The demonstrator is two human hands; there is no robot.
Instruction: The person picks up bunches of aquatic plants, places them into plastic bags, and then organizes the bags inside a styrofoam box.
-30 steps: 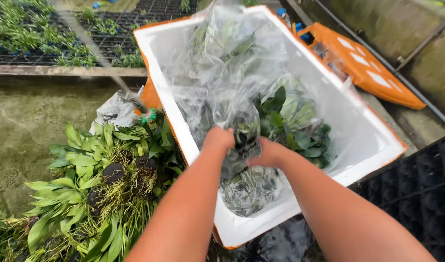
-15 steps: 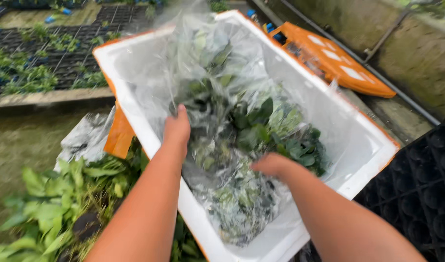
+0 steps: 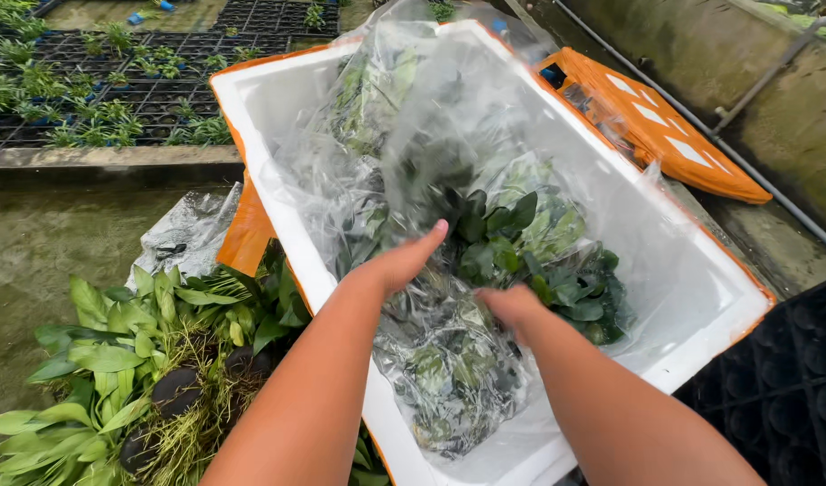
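A white foam box [image 3: 267, 153] with an orange outside stands open in front of me, lined with a clear plastic bag [image 3: 485, 108]. Dark green leafy plants [image 3: 521, 238] lie inside the bag. My left hand [image 3: 399, 263] rests flat on the plastic near the box's left wall, fingers stretched out and holding nothing. My right hand [image 3: 510, 306] is just to its right, lower in the box. Its fingers curl down into the plastic over the plants, and their tips are hidden.
A heap of light green plants with roots [image 3: 125, 351] lies on the wet ground left of the box, beside crumpled plastic [image 3: 188, 234]. The orange lid [image 3: 665, 126] lies at the back right. Black planting trays [image 3: 791, 387] sit at right and others [image 3: 98, 99] at the far left.
Both hands held the bag together low in the box a second ago. The left hand then lifted off and now lies flat on the plastic, closer to the right hand.
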